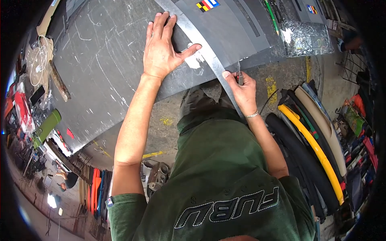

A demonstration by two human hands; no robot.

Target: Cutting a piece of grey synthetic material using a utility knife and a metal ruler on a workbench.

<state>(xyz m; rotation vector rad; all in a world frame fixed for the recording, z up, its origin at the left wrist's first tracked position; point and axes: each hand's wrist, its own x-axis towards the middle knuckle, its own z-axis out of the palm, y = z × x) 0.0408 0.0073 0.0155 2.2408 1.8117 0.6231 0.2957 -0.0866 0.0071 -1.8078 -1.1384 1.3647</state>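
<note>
A long metal straightedge point(207, 53) lies across the dark tabletop point(108, 60) and runs over the table's near edge toward my body. My left hand point(161, 54) is flat on the table with its fingers spread, the fingertips and thumb at the straightedge's left side. My right hand point(244, 90), closed around a small cutter knife point(240, 76), is just off the near edge, its thumb against the straightedge. The thin blade points away from me, beside the edge of a grey sheet point(231, 38). That sheet lies along the straightedge's right side and bears a small coloured-flag patch point(208, 5).
A green pencil point(272, 17) and a clear plastic sheet point(307, 39) lie at the far right. Rolls of material, one a yellow roll point(315, 150), stand on the right. A phone point(37, 95), a green roll point(47, 126) and coiled white cord point(39, 60) are at the left.
</note>
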